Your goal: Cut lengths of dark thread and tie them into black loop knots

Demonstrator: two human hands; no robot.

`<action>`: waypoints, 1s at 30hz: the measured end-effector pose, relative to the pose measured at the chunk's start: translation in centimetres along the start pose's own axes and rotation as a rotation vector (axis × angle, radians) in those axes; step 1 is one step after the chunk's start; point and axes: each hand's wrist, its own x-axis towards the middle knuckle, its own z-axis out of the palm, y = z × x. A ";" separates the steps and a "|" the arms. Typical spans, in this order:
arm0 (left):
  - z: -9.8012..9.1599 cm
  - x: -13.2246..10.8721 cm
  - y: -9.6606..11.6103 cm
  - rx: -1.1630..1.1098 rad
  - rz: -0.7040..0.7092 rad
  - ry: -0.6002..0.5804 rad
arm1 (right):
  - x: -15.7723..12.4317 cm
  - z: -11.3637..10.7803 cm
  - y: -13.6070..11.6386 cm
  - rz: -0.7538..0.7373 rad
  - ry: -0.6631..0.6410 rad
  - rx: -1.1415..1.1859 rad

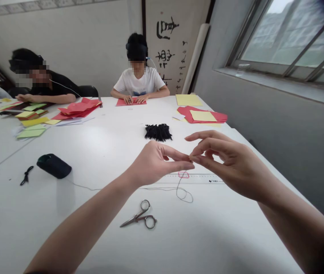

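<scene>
My left hand (166, 161) and my right hand (224, 161) meet above the table, thumb and finger of each pinched together at the tips. A thin dark thread (179, 189) runs up from a loop on the table to these fingertips; the pinched bit itself is mostly hidden. Leftward, the thread leads to a black spool (53, 166) lying on its side. Beneath my hands lies a clear ruler (204, 179) with a small pink-outlined mark. Scissors (139, 216) rest partly spread nearer to me. Beyond my hands sits a pile of short black thread bundles (158, 132).
A small tied black cord (26, 176) lies left of the spool. Red paper (79, 108) and green and yellow sheets (32, 131) are at the far left, more red and yellow paper (203, 115) at the far right. A person (139, 82) sits opposite, hands on red paper.
</scene>
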 end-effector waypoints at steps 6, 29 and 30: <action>-0.1 0.4 -1.3 0.027 -0.136 -0.096 | -0.4 -0.4 1.9 0.090 0.147 0.045; -4.1 -1.3 -6.8 -0.097 -0.543 -0.299 | 2.7 -1.7 14.1 0.538 0.491 0.078; -4.3 -1.4 -7.3 -0.121 -0.571 -0.299 | 3.0 -1.7 15.0 0.547 0.489 0.070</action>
